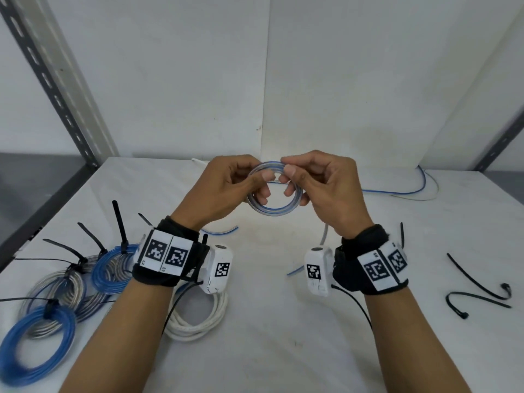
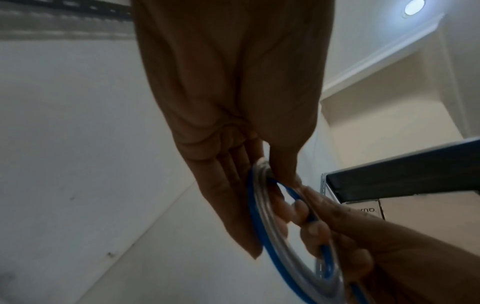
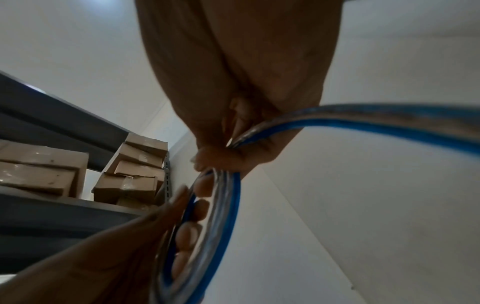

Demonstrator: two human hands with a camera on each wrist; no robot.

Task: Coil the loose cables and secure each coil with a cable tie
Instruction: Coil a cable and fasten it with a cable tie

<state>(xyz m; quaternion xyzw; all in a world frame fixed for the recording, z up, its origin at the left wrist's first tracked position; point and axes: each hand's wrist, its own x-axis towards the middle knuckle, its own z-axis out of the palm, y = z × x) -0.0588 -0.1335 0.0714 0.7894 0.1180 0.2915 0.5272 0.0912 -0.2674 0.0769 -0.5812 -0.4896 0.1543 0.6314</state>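
- Above the white surface, left to right: left hand grips the blue-and-clear coil by its rim.
- Right hand pinches the top turns.
- Loose tail trails right; feed it flat, matching loop size, left grip firm.
- Spare cable ties lie far right.

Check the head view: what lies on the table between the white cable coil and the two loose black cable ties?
Head view: between the white coil and loose ties lies bare table, crossed only by the person's right forearm.

Your head view is bright and evenly lit, with soft shadows on the worktop and blurred, bowed edges. Both wrist views are dim and smeared; a ceiling lamp glares top right.
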